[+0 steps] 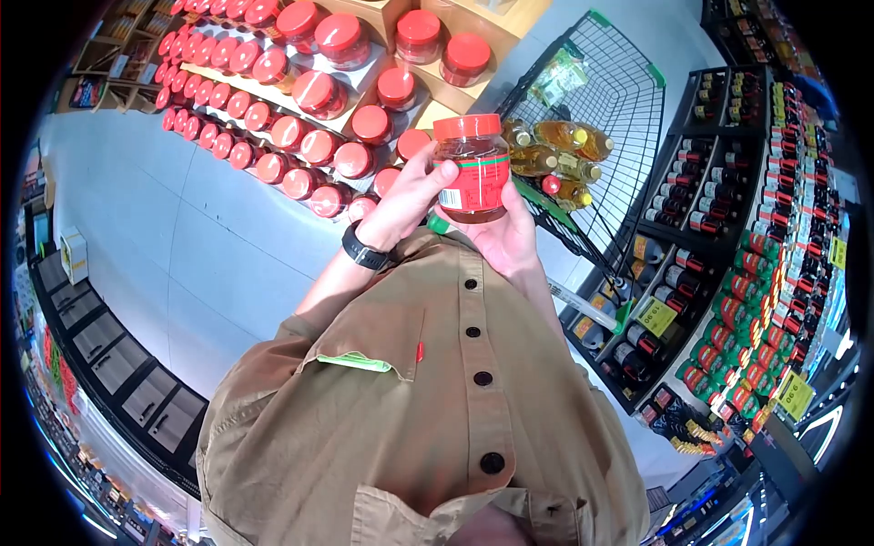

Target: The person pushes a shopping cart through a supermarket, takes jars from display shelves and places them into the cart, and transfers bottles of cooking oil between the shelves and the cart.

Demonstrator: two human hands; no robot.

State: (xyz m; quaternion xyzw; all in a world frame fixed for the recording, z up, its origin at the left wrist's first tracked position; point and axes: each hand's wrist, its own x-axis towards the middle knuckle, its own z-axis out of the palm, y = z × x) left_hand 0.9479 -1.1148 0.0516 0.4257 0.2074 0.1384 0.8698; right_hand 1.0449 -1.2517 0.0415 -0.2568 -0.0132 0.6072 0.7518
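Note:
A glass jar [475, 173] with a red lid and a red label is held upright in front of my chest. On its left side, my left hand [407, 196] is closed around it, thumb across the label and a black watch on the wrist. My right hand [508, 235] cups the jar's lower right side, with its thumb up along the glass; its other fingers are mostly hidden. Text and a barcode show on the label, too small to read.
Many similar red-lidded jars [318, 146] stand on a stepped wooden display at upper left. A wire shopping cart [612, 96] beside it on the right holds several bottles of yellow oil [562, 136]. Shelves of dark bottles [678, 196] and green-red packs [736, 314] line the right.

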